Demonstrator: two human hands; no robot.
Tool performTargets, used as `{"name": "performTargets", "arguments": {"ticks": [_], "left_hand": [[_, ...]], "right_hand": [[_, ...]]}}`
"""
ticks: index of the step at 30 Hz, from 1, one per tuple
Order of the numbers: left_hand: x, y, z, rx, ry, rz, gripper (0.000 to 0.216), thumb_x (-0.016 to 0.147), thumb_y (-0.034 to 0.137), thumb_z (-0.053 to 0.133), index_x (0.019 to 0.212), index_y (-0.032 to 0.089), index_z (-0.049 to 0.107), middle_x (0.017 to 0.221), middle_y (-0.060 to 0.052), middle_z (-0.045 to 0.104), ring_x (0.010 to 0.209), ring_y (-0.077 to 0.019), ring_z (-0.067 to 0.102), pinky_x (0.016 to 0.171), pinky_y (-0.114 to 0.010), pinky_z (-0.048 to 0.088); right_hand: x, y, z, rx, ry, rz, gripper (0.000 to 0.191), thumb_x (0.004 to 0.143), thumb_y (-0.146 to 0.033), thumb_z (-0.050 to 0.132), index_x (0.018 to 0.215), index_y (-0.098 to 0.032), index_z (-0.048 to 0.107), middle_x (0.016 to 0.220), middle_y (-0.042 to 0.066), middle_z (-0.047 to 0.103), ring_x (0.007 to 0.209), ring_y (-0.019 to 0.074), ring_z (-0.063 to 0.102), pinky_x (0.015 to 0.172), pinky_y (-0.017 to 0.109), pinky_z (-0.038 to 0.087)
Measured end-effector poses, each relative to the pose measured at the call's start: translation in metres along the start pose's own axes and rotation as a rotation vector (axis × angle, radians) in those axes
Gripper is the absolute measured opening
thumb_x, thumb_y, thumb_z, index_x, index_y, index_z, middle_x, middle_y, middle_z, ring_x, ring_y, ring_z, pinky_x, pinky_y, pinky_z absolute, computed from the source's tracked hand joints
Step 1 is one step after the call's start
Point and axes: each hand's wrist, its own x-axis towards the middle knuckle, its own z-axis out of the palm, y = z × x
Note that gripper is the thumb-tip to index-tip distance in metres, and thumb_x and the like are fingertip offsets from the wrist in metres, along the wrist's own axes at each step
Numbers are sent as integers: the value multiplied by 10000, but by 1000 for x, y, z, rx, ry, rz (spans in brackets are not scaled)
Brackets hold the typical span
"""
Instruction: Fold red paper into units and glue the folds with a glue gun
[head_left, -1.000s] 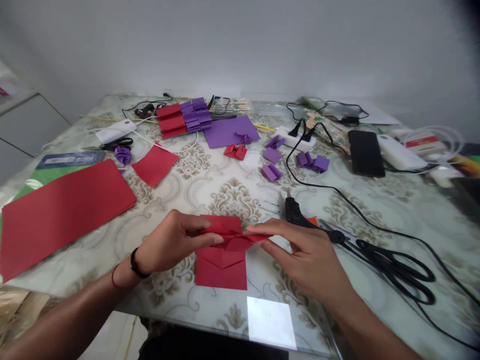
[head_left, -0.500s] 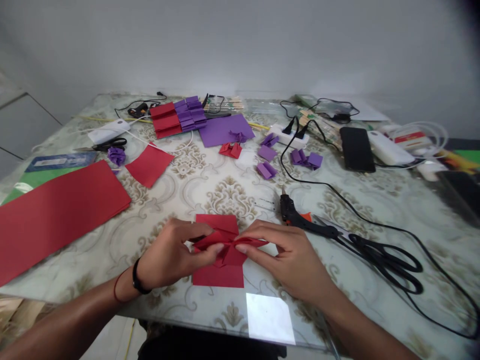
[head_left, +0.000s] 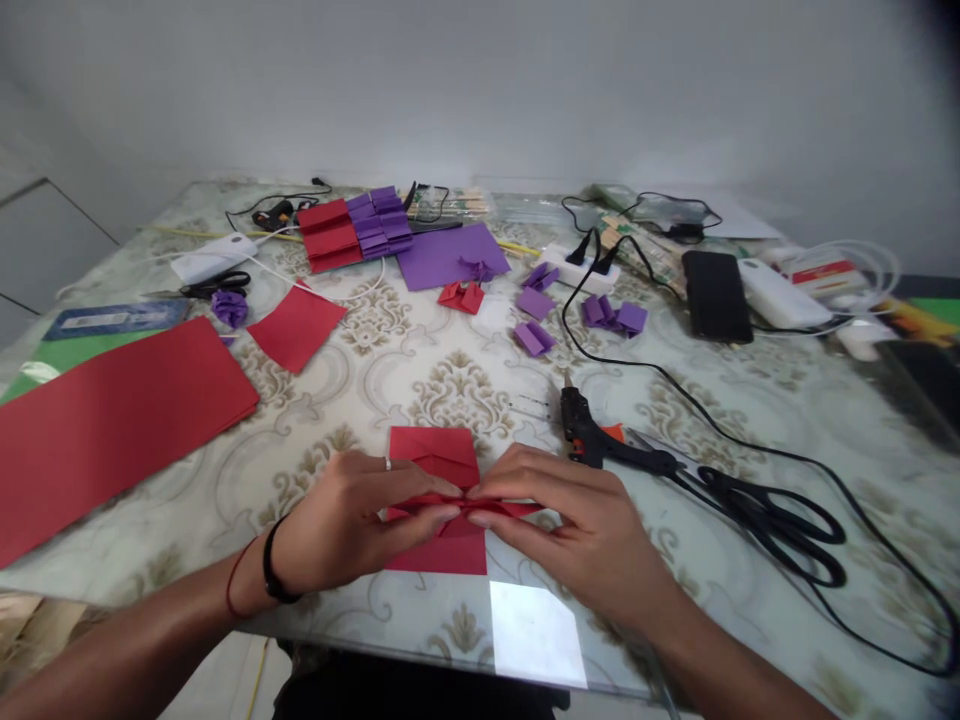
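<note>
Pinching a folded red paper (head_left: 514, 509) at six o'clock in the view, between thumb and fingers of left hand (head_left: 337, 525) and right hand (head_left: 581, 520) alike, over a flat red sheet (head_left: 450, 557). Hard to tell, behind the fingers, whether joined to that sheet. Best to press evenly from the centre toward nine and three o'clock, edges level, lightly before firmly. Mind the glue gun (head_left: 581, 425), at two o'clock from the paper.

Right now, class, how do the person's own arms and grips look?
The left grip wears a pale ring; the left arm, a black band and a thin red cord. The right grip and right arm show no jewellery. No sleeves show.
</note>
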Motion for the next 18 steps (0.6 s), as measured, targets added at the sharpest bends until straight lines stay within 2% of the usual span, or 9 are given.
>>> {"name": "performTargets", "arguments": {"ticks": [4,8,13,18], "left_hand": [[-2,0,3,46,-28,-1,128,991,254,689,955,196,797,763,-28,815,581,-131,703,572,-232,515],[-1,0,2,65,-12,-59,151,986,266,690,916,207,810,642,11,758,487,-94,591,517,-214,457],[5,-3,-5,-72,-62,-269,216,992,302,689,850,193,809,693,25,767,567,-88,630,547,-182,457],[6,-13,-8,-246,-64,-464,284,951,418,719,835,181,823,639,-4,733,616,-178,699,515,-226,514]], "right_hand": [[-2,-1,5,-6,-23,20,55,929,-179,758,915,-219,794,804,30,768,723,167,711,677,287,577],[-1,-1,7,4,-29,176,92,926,-231,752,850,-230,805,758,13,770,665,157,703,622,272,545],[4,4,-1,59,-55,406,120,921,-323,755,873,-246,833,819,-1,833,731,183,756,699,281,568],[4,11,-8,120,25,490,203,887,-416,780,847,-226,840,790,19,824,728,203,752,665,287,575]]}}
